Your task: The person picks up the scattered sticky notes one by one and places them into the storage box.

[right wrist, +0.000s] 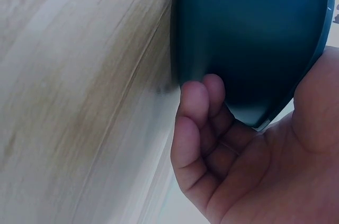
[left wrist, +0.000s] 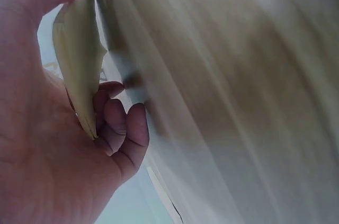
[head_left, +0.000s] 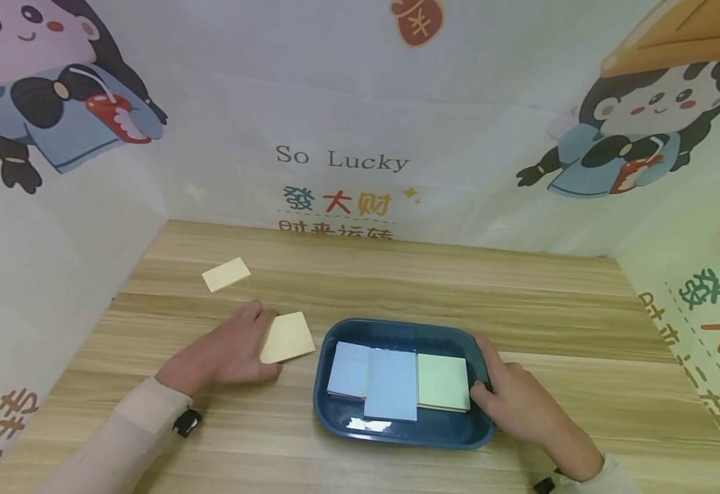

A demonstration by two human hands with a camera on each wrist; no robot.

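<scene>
My left hand point(head_left: 239, 346) grips a pale yellow sticky note pad point(head_left: 288, 337) between thumb and fingers, just left of the tray. In the left wrist view the pad point(left wrist: 79, 60) shows edge-on, with the fingers curled round its far side. My right hand point(head_left: 517, 398) holds the right end of a dark blue plastic tray point(head_left: 440, 439), thumb over the rim. Fingertips press the outer wall of the tray point(right wrist: 249, 38) in the right wrist view. Inside lie two blue pads, one at left point(head_left: 350, 370) and one in the middle point(head_left: 390, 384), and a light green pad point(head_left: 443, 383) at right.
A smaller pale yellow pad point(head_left: 226, 274) lies on the wooden table point(head_left: 458, 274), behind and left of my left hand. Printed white sheeting point(head_left: 347, 89) stands as walls at the back and both sides.
</scene>
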